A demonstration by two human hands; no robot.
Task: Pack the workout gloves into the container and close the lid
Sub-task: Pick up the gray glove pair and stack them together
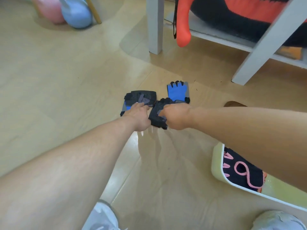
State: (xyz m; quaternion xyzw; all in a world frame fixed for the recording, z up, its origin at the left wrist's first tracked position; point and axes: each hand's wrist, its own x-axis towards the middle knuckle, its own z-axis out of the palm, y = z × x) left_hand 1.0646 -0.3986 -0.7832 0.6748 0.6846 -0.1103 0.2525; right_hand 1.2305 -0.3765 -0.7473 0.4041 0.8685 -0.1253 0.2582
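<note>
Three fingerless workout gloves lie on the wooden floor. My left hand (138, 116) reaches onto the left black-and-blue glove (141, 97), its fingers on the glove's near part. My right hand (176, 117) grips the middle black glove (157, 116) with curled fingers. A blue glove (177, 92) lies flat just beyond, untouched. At the lower right stands a pale yellow-green container (217, 165) with a white rim, open; a black glove with pink markings (244, 171) lies inside it, partly hidden by my right forearm. No lid is visible.
A white shelf unit's legs (155, 25) (259, 47) stand behind the gloves, with an orange-and-black item (182, 22) hanging off it. Pink and blue kettlebells (74, 12) sit at the far left. My shoes (103, 218) are at the bottom edge.
</note>
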